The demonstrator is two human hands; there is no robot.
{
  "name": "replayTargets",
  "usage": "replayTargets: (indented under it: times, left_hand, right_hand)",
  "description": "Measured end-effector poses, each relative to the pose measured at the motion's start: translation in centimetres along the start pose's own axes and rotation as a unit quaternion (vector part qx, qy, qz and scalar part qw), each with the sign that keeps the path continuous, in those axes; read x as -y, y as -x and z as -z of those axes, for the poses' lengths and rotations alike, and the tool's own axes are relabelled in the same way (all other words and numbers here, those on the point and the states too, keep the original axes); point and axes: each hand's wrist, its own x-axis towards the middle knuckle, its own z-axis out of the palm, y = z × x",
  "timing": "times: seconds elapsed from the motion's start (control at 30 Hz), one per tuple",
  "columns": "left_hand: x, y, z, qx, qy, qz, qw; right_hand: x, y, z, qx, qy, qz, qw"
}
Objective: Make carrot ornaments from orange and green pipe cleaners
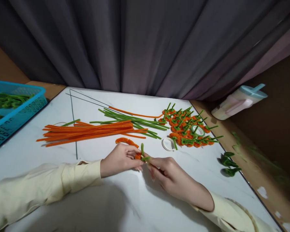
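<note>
- Your left hand (pixel 120 160), fingers curled nearly closed, grips a small orange-and-green piece (pixel 138 156) over the near middle of the white table (pixel 195 162).
- Your right hand (pixel 170 175) meets it from the right, thumb and forefinger pinched on the piece's green strip.
- Just beyond your left hand lies a curled orange strip (pixel 127 141); farther left, orange stems (pixel 91 131) rest beside and partly over green stems (pixel 135 120).
- Far right, orange clusters (pixel 176 136) with green stalks crowd together, a white ring (pixel 168 144) at their near left edge.
</note>
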Motion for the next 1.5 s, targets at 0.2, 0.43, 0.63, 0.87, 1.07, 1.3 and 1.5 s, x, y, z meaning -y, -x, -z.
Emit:
replayTargets:
  times: [0.2, 0.43, 0.63, 0.87, 1.07, 1.3, 1.5]
  left_hand:
    - [-0.7, -0.4, 0.6, 0.071, 0.002, 0.03, 0.997]
    - [-1.2, -0.3, 1.3, 0.111, 0.016, 0.039, 0.993]
    - [-0.8, -0.9, 1.8, 0.128, 0.168, 0.041, 0.977]
    - [-0.6, -1.0, 1.5, 0.15, 0.165, 0.049, 0.974]
    - [-0.5, -0.7, 1.5, 0.144, 0.146, 0.039, 0.978]
    - [-0.3, -0.4, 1.0, 0.104, 0.148, 0.031, 0.983]
    - [-0.5, -0.4, 0.7, 0.09, 0.093, 0.002, 0.992]
  right_hand:
    - [-0.2, 0.2, 0.1, 0.012, 0.087, 0.03, 0.996]
    - [-0.3, -0.3, 0.6, 0.026, 0.078, 0.096, 0.992]
    - [-0.6, 0.1, 0.7, -0.013, 0.119, 0.097, 0.988]
    - [-0.4, -0.1, 0.6, -0.009, 0.13, 0.09, 0.987]
    - [-0.3, 0.0, 0.6, -0.028, 0.12, 0.084, 0.989]
    - [-0.1, -0.1, 0.4, -0.075, 0.104, 0.072, 0.989]
    - [0.6, -0.1, 0.3, -0.097, 0.052, 0.021, 0.994]
